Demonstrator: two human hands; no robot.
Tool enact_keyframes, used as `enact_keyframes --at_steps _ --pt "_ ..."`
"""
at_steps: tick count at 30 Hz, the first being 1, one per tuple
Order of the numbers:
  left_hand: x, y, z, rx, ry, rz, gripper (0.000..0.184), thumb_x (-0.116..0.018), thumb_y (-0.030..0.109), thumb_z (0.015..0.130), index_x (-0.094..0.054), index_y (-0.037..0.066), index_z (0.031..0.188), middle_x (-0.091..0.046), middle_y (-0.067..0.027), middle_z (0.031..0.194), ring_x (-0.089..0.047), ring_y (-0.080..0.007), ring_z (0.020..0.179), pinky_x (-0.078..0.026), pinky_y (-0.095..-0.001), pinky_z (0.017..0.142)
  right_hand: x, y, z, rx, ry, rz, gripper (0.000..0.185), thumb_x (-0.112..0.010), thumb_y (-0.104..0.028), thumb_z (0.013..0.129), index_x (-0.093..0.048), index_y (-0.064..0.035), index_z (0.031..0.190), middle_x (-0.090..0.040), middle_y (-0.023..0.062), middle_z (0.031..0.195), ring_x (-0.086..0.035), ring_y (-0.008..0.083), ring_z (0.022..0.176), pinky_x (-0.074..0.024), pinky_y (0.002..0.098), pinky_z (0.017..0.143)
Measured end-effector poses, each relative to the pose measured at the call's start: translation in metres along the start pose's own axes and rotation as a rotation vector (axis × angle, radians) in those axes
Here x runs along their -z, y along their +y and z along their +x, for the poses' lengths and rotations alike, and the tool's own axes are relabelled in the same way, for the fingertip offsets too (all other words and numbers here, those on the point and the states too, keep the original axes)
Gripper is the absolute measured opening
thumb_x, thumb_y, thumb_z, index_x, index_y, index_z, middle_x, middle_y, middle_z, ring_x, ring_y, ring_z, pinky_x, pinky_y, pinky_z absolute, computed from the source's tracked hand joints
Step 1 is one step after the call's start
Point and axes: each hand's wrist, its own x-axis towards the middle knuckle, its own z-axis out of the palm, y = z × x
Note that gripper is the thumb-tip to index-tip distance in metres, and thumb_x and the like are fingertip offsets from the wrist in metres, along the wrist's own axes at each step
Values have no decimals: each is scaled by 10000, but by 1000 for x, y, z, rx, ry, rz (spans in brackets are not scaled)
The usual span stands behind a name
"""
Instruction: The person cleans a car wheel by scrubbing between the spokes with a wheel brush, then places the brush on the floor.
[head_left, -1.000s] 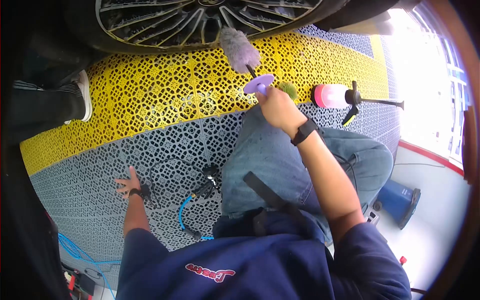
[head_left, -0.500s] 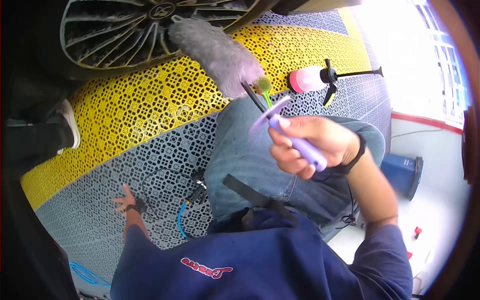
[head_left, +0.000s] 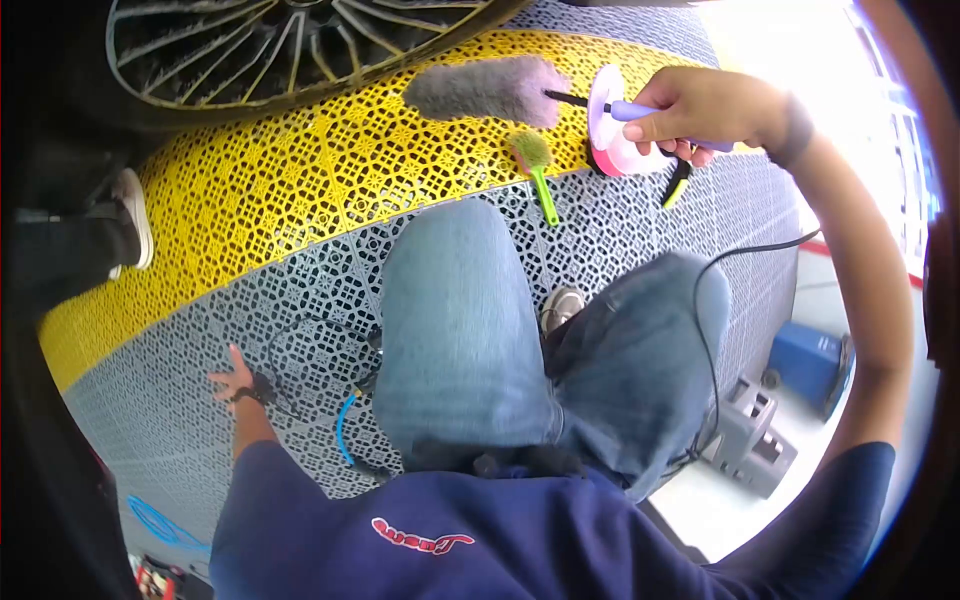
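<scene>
My right hand [head_left: 705, 110] is closed around the purple handle of a fluffy wheel brush [head_left: 485, 88], with a round purple guard [head_left: 604, 105] in front of my fingers. The brush's grey-purple head points left over the yellow floor tiles, apart from the spoked car wheel [head_left: 300, 50]. My left hand [head_left: 235, 381] is open, fingers spread, low over the grey tiles; whether it touches them I cannot tell. Beneath the fluffy brush lies a green-handled brush [head_left: 541, 185] on the floor. A pump sprayer [head_left: 625, 158] with a pink base is partly hidden behind my right hand.
A person's shoe [head_left: 136, 218] is at the left. A black hose and a blue-ended line [head_left: 345, 428] lie by my left knee. On the right are a blue bin [head_left: 808, 362], a grey plastic case [head_left: 752, 440] and a black cable [head_left: 705, 300]. A blue coiled hose [head_left: 160, 524] lies lower left.
My right hand has moved up and right with the wheel brush, whose head has left the wheel and swung nearly level. My left hand has barely shifted and stays spread.
</scene>
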Motion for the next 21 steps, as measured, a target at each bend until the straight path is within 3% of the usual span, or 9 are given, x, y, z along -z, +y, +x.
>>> enact_keyframes --at_steps 4,8,10,14,16,17,18,20,21 --pt "-4 -8 27 8 6 53 1290 -472 962 636 62 273 1586 144 -227 1619 73 -552 1451 -123 -723 1093 -14 49 107 114 -4 -10 515 -529 -530 980 -563 -52 792 -479 -9 633 -445 86 484 -387 250 424" --pt "-4 -11 26 -83 31 -58 1335 -508 962 609 53 250 1589 145 -249 1612 87 -570 1441 -96 -725 1092 -46 100 176 22 -65 46 545 -462 -541 1000 -518 -68 736 -408 -22 517 -429 97 412 -356 260 388" --pt "-8 -11 26 -46 48 2 1321 -530 934 641 27 209 1594 143 -263 1608 -33 -493 1480 -240 -632 1110 -53 136 204 -43 -159 277 554 -462 -550 995 -504 -67 728 -395 -23 510 -377 83 357 -301 252 331" --pt "-14 -25 9 -158 31 154 1300 -549 888 686 -30 106 1585 -103 -321 1591 -120 -495 1463 -149 -549 1172 -91 159 244 -109 -131 270 549 -454 -543 1001 -503 -57 751 -400 -34 549 -337 67 371 -270 246 331" --pt "-26 -31 21 -339 -41 233 1169 -569 847 715 -159 182 1585 -80 -315 1597 -87 -490 1475 -194 -565 1159 -100 163 255 -81 -172 274 533 -457 -535 1004 -511 -64 762 -398 -40 556 -340 59 382 -252 241 335" --pt "-12 -2 -30 -347 7 244 923 -669 655 800 -395 108 1491 -246 -296 1557 -236 -442 1444 -268 -491 1148 -97 163 257 -110 -272 405 515 -475 -534 1001 -514 -77 767 -383 -57 561 -331 46 391 -241 234 336" --pt "2 25 -69 -356 16 239 923 -669 655 800 -395 108 1491 -246 -296 1557 -236 -442 1444 -268 -491 1148 -94 163 255 -102 -264 412 515 -475 -534 1001 -514 -77 767 -383 -57 561 -331 46 391 -241 234 336" --pt "15 79 -140 -895 -24 36 587 -681 377 903 -522 61 1372 -413 -204 1492 -396 -357 1373 -351 -435 1104 -86 169 240 45 -396 679 487 -491 -528 1000 -511 -94 778 -349 -84 562 -304 25 394 -229 219 329" --pt "20 110 -177 -944 -294 -120 507 -647 285 930 -526 51 1363 -470 -165 1453 -433 -309 1356 -375 -410 1088 -76 165 231 61 -524 833 460 -488 -505 1009 -513 -101 791 -326 -103 563 -288 7 399 -227 191 322"
